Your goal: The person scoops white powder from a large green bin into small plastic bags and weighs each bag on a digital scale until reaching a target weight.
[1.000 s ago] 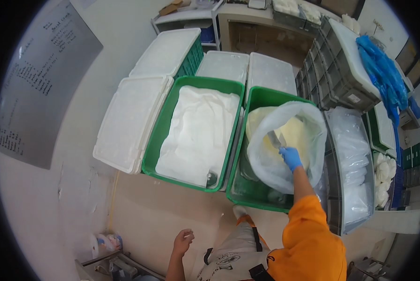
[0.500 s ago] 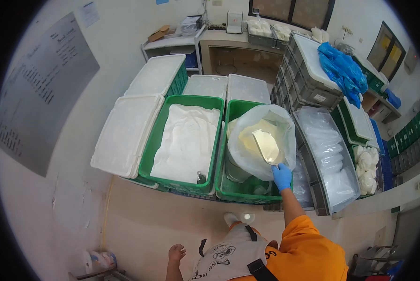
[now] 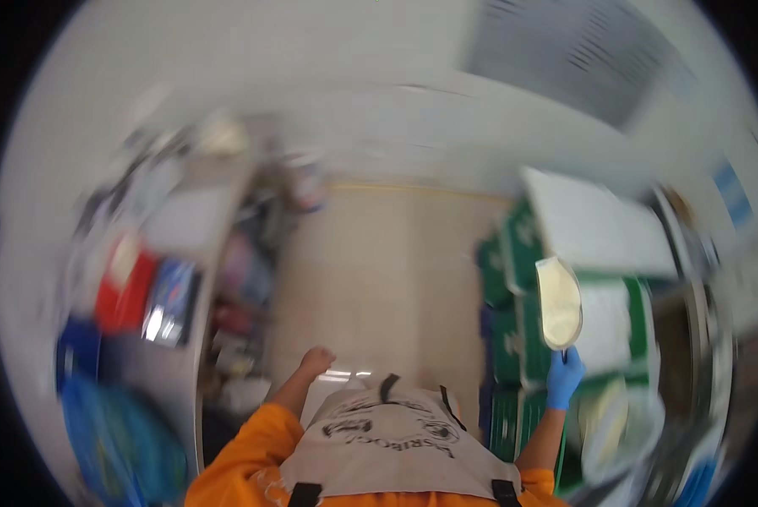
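My gloved right hand (image 3: pixel 566 376) grips the handle of a scoop (image 3: pixel 559 306), pale yellow within, seen against a green bin (image 3: pixel 638 319). My bare left hand (image 3: pixel 317 362) hangs low, too blurred to tell how far open.

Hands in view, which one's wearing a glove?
Your right hand, gloved in blue and holding the scoop on the right of the picture. Your left hand, by contrast, is bare.
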